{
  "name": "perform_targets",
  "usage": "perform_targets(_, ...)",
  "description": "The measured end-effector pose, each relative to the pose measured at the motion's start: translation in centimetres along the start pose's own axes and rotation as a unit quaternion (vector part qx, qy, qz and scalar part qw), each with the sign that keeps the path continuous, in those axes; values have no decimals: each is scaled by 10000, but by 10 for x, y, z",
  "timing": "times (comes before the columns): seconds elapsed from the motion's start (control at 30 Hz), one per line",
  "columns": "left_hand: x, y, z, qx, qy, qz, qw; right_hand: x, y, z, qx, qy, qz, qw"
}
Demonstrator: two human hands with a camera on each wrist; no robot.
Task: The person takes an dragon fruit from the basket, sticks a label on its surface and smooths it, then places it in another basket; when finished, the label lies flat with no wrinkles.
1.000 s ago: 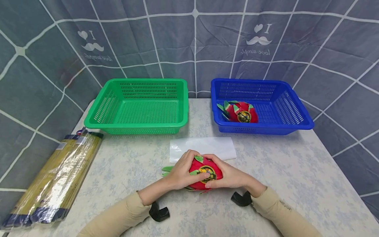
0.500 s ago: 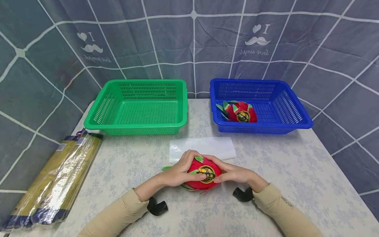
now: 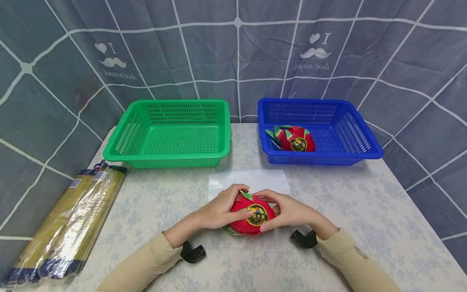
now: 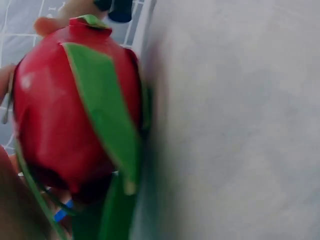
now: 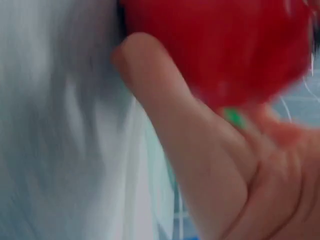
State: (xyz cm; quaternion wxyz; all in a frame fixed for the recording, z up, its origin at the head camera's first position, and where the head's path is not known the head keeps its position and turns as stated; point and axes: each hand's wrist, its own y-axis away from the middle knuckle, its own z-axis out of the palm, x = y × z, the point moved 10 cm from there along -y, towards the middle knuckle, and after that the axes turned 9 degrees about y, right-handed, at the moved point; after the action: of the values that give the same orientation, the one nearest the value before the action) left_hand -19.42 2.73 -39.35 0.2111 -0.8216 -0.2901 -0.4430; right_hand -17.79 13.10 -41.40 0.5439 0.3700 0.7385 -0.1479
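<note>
A red dragon fruit [image 3: 240, 228] with green leaf tips and a round black-and-gold label lies at the table's near middle, between two hands. The left hand [image 3: 219, 210] grips its leafy end, fingers over the top and thumb across the label. At the opposite end, the right hand [image 3: 290, 209] holds it with curved fingers at the back and the thumb low in front. Long green leaves [image 4: 102, 100] show along the fruit in the left wrist view. The right thumb [image 5: 165, 95] lies against the red skin in the right wrist view.
A green basket [image 3: 168, 156] stands back left. Another dragon fruit [image 3: 297, 138] lies in the blue basket [image 3: 328, 159] at back right. Behind the hands is a white sheet [image 3: 251, 178]. Long plastic-wrapped yellow packs [image 3: 69, 219] lie along the left edge, and a grey patterned curtain [image 3: 211, 48] hangs behind.
The right hand's thumb and fingers have shifted on the fruit, and its wrist has moved slightly right. The fruit's label has turned a little. The left hand keeps its grip.
</note>
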Motion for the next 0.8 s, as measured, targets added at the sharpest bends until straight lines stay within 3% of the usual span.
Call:
perform_targets(0.13,4,-4,-10,-67,233,61,9997,3,4,1,246,-106,150,9995)
perform_targets(0.27,9,-16,-29,-19,840,121,9964,13,17,-5,143,-494,124,9986)
perform_targets(0.4,11,-35,-55,432,1827,279,9818,21,45,-29,-49,-1230,-209,9922)
perform_targets(0.5,9,-49,-63,569,2557,249,9648,16,70,-61,14,-1884,-884,9781)
perform_targets(0.57,7,-59,-63,562,2810,177,9579,9,86,-89,266,-2139,-1447,9657)
perform_targets(0.7,-2,-80,-55,796,2814,-180,9561,-3,115,-151,1256,-2322,-2219,9386)
perform_targets(0.8,-12,-95,-52,1281,2572,-429,9569,-6,129,-194,2235,-2288,-2136,9231)
